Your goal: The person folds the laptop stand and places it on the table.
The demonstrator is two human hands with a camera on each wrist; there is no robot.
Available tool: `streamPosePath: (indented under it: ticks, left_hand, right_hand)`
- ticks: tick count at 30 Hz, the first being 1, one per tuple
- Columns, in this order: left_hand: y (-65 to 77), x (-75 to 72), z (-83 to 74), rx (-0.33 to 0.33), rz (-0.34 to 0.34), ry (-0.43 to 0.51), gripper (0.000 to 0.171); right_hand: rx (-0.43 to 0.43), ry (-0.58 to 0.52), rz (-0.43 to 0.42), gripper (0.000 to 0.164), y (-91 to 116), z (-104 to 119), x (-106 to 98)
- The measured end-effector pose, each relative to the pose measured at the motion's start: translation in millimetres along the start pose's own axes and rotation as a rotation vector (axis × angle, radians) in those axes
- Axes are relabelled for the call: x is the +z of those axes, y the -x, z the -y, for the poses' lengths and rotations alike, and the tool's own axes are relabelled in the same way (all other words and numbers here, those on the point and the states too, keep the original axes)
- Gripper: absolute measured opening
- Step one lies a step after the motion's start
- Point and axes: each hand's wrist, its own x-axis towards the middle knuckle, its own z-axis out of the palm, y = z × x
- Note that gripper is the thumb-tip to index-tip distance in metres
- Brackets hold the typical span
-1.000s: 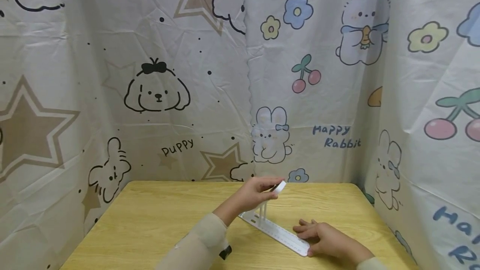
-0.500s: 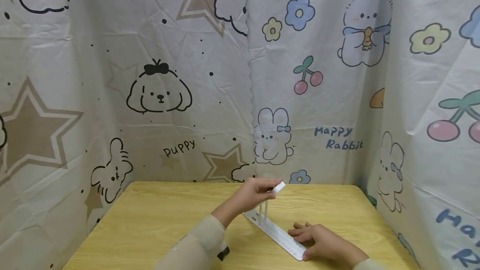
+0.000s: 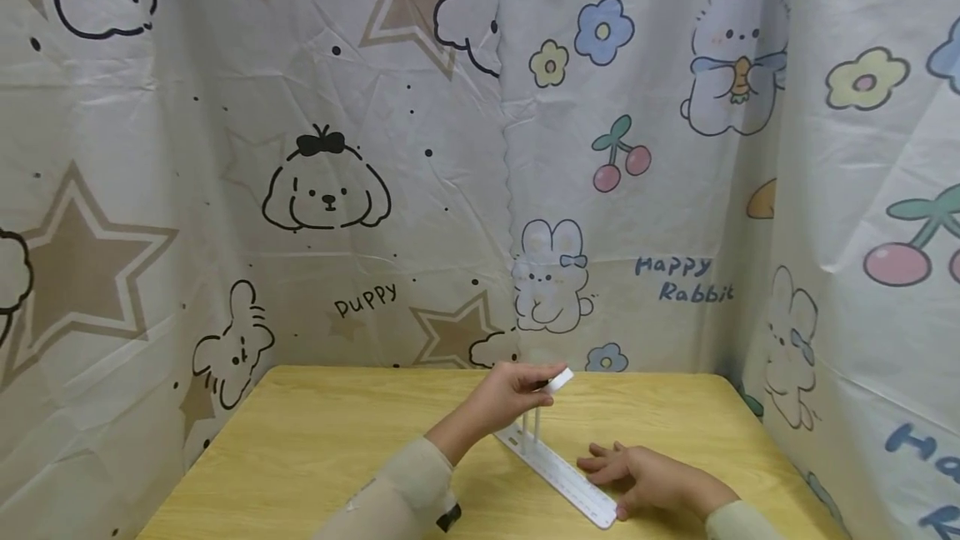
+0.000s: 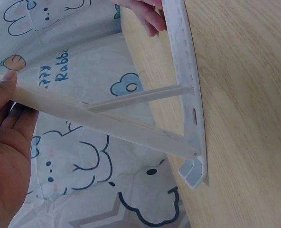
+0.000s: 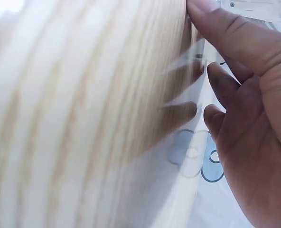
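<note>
A white folding laptop stand [image 3: 558, 477] stands on the wooden table, its slotted base bar running diagonally. In the left wrist view, its upper arm [image 4: 102, 121] is raised at an angle over the base bar [image 4: 178, 61], with a strut [image 4: 140, 97] between the two and grey pads [image 4: 192, 172] at the hinge end. My left hand [image 3: 510, 390] pinches the free end of the raised arm between thumb and fingers. Beside the base's near end is my right hand [image 3: 663, 477], thumb right at the bar's corner and the other fingers spread out low over the table.
The yellow wood table [image 3: 337, 423] ends at a patterned curtain [image 3: 450, 190] behind it and at the right. A small black item [image 3: 448, 517] shows beside my left sleeve [image 3: 405, 473].
The base's near end has swung slightly left and towards me, the right hand moving left along with it. The left hand keeps its pinch on the raised arm. The head view has shifted slightly.
</note>
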Motion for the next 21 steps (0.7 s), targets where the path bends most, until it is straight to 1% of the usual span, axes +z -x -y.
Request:
streamPosePath:
  ticks: [3,6,11,16,18,21]
  left_hand:
    - [1.5,-0.3,1.4,-0.006,-0.001,-0.027,0.051]
    - [3.0,-3.9,2.5,-0.019,-0.007,-0.048,0.05]
    - [5.5,-11.1,3.9,-0.031,-0.005,-0.037,0.046]
    - [11.3,-15.9,4.9,-0.071,0.01,-0.006,0.044]
    - [14.2,-17.2,5.3,-0.09,0.014,0.004,0.044]
    - [18.2,-19.8,6.2,-0.108,0.008,0.008,0.042]
  right_hand:
    - [-0.019,-0.023,0.014,0.057,-1,-2,4]
    - [-0.048,-0.032,0.016,0.057,-3,-1,9]
    - [-0.082,-0.022,0.005,0.06,-8,7,16]
    - [-0.119,-0.001,0.006,0.062,-13,12,26]
    - [-0.136,0.022,-0.004,0.063,-15,14,30]
    - [-0.137,0.042,-0.025,0.067,-17,18,35]
